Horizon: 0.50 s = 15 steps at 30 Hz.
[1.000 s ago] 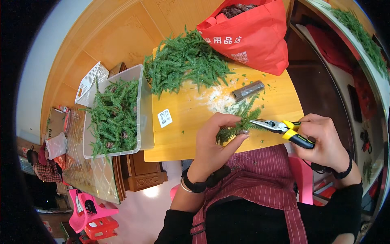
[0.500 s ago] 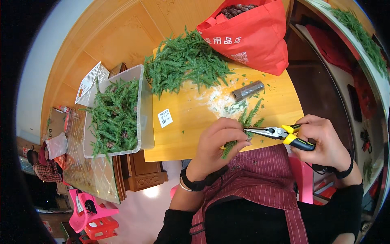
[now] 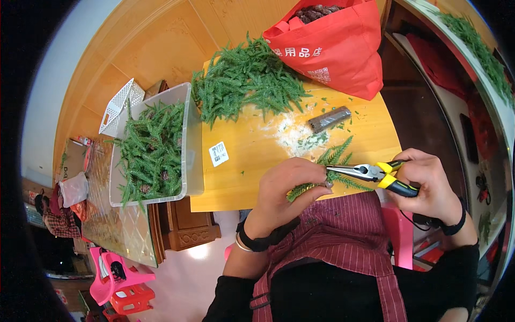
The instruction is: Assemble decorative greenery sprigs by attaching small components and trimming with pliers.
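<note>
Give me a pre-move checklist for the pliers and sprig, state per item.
1. Left hand grips the green sprig: ok.
2. Right hand closed on the yellow-handled pliers: ok.
3. Pliers' tips at the sprig by the left fingertips: ok; whether they clamp the stem, cannot tell.
4. Fingertips apart from the tips: not ok, they look very close.
5. Clear plastic bin of sprigs open at the left of the wooden board: ok.
6. Board space under the hands bare of the sprig pile: ok.
</note>
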Motion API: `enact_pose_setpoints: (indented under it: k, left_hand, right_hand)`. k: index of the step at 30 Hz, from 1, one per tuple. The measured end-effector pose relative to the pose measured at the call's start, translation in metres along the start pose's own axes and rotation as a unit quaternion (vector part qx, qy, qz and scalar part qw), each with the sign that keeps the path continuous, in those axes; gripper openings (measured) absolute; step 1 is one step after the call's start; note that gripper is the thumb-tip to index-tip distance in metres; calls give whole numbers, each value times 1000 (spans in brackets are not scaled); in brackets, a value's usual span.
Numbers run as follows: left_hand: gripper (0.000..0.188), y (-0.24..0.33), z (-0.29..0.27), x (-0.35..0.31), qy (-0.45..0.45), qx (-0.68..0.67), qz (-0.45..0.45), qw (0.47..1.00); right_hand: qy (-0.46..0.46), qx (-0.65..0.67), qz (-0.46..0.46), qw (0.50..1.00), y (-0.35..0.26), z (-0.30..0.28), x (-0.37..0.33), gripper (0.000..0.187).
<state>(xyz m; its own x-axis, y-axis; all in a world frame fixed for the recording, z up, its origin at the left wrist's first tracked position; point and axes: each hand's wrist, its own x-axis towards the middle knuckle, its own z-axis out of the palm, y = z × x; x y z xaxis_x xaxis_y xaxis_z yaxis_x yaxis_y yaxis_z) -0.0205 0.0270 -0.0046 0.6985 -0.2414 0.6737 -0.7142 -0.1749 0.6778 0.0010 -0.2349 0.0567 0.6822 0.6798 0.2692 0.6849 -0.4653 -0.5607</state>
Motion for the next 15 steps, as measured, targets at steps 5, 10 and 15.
enact_pose_setpoints:
  k: [5, 10, 15]
  left_hand:
    - [33, -1, -2, -1, -7, -24, -6, 1000]
    - [33, -1, -3, 0, -3, -40, -15, 999]
    - [34, -2, -4, 0, -3, -60, -11, 998]
  right_hand:
    - [14, 23, -9, 1000, 5, 2, 0, 26]
    - [-23, 36, -12, 999, 5, -4, 5, 18]
    - [-29, 45, -17, 998, 5, -3, 6, 18]
